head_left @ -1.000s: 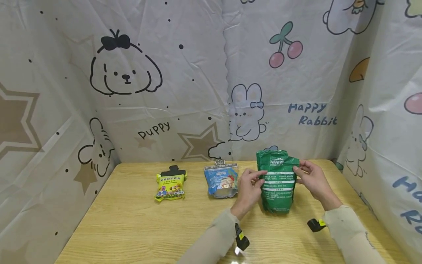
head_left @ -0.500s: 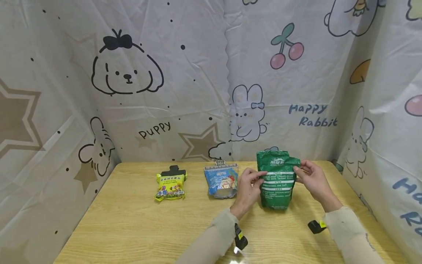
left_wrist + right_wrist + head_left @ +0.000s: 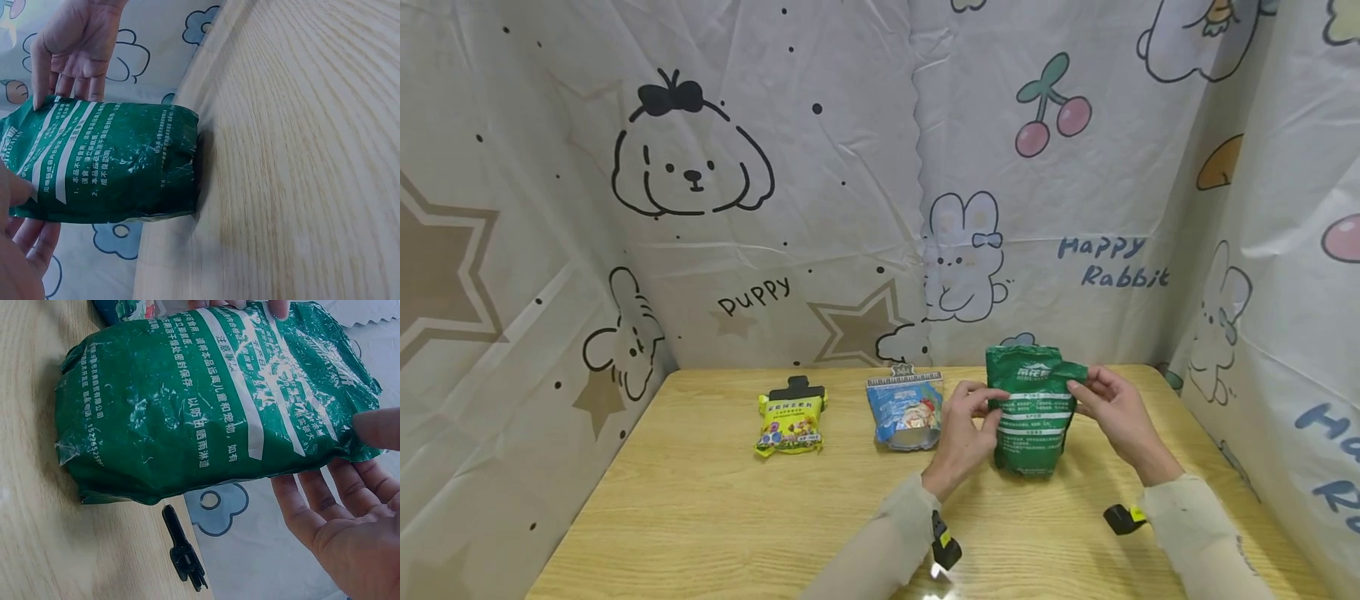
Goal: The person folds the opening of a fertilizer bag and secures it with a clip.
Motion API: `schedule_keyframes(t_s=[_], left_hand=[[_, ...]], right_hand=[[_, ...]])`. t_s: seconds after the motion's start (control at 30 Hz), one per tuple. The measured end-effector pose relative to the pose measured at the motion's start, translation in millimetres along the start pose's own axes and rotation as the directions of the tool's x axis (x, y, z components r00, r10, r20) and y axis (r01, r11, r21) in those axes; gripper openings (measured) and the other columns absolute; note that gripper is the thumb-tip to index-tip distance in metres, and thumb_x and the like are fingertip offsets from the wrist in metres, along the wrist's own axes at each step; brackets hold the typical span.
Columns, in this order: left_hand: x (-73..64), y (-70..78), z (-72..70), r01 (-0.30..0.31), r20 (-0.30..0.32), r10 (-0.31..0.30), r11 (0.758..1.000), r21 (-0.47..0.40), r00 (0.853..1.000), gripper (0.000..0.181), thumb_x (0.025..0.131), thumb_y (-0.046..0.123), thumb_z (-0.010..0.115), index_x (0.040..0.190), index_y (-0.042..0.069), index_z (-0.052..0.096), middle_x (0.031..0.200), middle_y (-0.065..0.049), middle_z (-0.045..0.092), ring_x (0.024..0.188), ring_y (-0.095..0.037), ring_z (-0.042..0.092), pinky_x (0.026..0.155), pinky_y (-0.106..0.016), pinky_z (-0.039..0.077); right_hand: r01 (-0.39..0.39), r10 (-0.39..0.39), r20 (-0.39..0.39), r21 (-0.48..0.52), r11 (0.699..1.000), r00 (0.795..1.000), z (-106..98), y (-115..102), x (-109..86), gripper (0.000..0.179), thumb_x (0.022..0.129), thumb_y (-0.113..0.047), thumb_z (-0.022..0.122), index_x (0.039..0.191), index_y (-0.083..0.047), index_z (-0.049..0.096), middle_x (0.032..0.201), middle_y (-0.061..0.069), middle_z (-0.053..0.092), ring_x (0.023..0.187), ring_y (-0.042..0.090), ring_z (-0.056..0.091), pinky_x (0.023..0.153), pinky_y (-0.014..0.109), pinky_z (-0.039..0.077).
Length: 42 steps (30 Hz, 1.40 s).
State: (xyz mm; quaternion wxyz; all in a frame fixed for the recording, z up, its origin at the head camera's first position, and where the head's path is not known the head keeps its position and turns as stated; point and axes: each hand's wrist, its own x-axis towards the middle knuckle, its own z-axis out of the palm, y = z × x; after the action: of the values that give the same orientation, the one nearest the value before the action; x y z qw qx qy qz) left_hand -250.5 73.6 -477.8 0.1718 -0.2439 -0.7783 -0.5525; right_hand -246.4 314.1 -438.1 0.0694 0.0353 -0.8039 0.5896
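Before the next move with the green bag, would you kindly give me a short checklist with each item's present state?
1. Left hand holding the green bag: ok, at one side edge.
2. Right hand holding the opposite side: ok, near the top.
3. Green bag's base resting on the table: cannot tell, contact is unclear.
4. Loose black clip lying apart from both hands: ok.
5. Clip fitted on the green bag: not ok, none shows.
6. Yellow bag and blue bag clipped: ok, both at the top.
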Motion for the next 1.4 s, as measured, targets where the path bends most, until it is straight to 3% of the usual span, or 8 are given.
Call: schedule_keyframes(t_s=[0.17,0.33,0.57,0.8,1.0,1.23,1.4], left_hand=[[2.3,2.4,-1.9,0.013,0.061,-0.013,1.0,0.001,0.998,0.03,0.094,0.003,0.064,0.12,0.016,0.071,0.129,-0.006,0.061,0.091,-0.009,0.061,0.081,-0.017,0.056],[6.5,7.7,-3.5,-0.033,0.096,0.032,0.999,0.003,0.995,0.035,0.097,0.011,0.063,0.13,0.021,0.066,0.127,-0.004,0.063,0.104,-0.012,0.06,0.08,-0.025,0.056],[8.6,12.5,-5.3,-0.043,0.103,0.045,0.999,-0.016,0.994,0.037,0.1,0.01,0.06,0.135,0.021,0.064,0.123,-0.007,0.065,0.1,-0.012,0.06,0.083,-0.024,0.053],[10.3,13.5,-7.1,-0.027,0.104,0.031,0.999,-0.034,0.994,0.036,0.1,0.007,0.06,0.132,0.021,0.065,0.125,-0.005,0.068,0.11,-0.012,0.064,0.087,-0.02,0.053],[11.6,14.3,-8.4,-0.012,0.107,0.019,0.998,-0.065,0.994,0.035,0.099,0.005,0.061,0.131,0.02,0.066,0.13,-0.004,0.068,0.117,-0.013,0.065,0.09,-0.026,0.057],[9.8,14.9,-9.7,0.038,0.121,-0.025,0.994,-0.106,0.992,0.036,0.099,0.007,0.063,0.131,0.022,0.067,0.135,0.0,0.067,0.121,-0.012,0.064,0.094,-0.027,0.056],[8.7,14.9,-10.6,0.076,0.116,-0.062,0.989,-0.127,0.991,0.036,0.097,0.008,0.066,0.13,0.023,0.068,0.135,0.001,0.068,0.117,-0.011,0.066,0.091,-0.022,0.056]], right_hand=[[0.019,-0.019,0.016,-0.001,1.0,1.0,2.0,0.6,0.4,0.022,0.103,-0.028,0.061,0.11,-0.007,0.059,0.093,-0.022,0.067,0.088,-0.004,0.065,0.08,0.015,0.055],[-0.003,0.006,0.069,-0.034,0.999,0.998,7.1,-3.9,3.1,0.036,0.102,-0.037,0.061,0.12,-0.006,0.064,0.097,-0.026,0.069,0.095,-0.006,0.065,0.086,0.011,0.05],[-0.077,0.082,0.105,-0.048,0.996,0.991,12.7,-8.5,3.5,0.048,0.103,-0.041,0.059,0.123,0.001,0.067,0.093,-0.026,0.072,0.096,-0.006,0.065,0.089,0.013,0.046],[-0.073,0.074,0.119,-0.01,0.997,0.99,11.1,-4.2,3.5,0.04,0.103,-0.042,0.056,0.118,-0.009,0.073,0.095,-0.027,0.073,0.098,-0.006,0.066,0.089,0.012,0.047],[-0.045,0.04,0.124,0.039,0.998,0.992,9.8,-3.4,4.4,0.031,0.104,-0.04,0.056,0.107,-0.019,0.079,0.094,-0.025,0.075,0.097,-0.005,0.067,0.088,0.012,0.048],[-0.036,0.029,0.128,0.049,0.998,0.991,9.9,-4.5,1.3,0.032,0.105,-0.036,0.055,0.104,-0.015,0.08,0.093,-0.024,0.075,0.097,-0.005,0.066,0.089,0.013,0.047],[-0.043,0.032,0.134,0.076,0.996,0.99,9.9,-4.8,0.0,0.029,0.105,-0.034,0.055,0.099,-0.021,0.08,0.092,-0.023,0.076,0.096,-0.004,0.067,0.088,0.013,0.048]])
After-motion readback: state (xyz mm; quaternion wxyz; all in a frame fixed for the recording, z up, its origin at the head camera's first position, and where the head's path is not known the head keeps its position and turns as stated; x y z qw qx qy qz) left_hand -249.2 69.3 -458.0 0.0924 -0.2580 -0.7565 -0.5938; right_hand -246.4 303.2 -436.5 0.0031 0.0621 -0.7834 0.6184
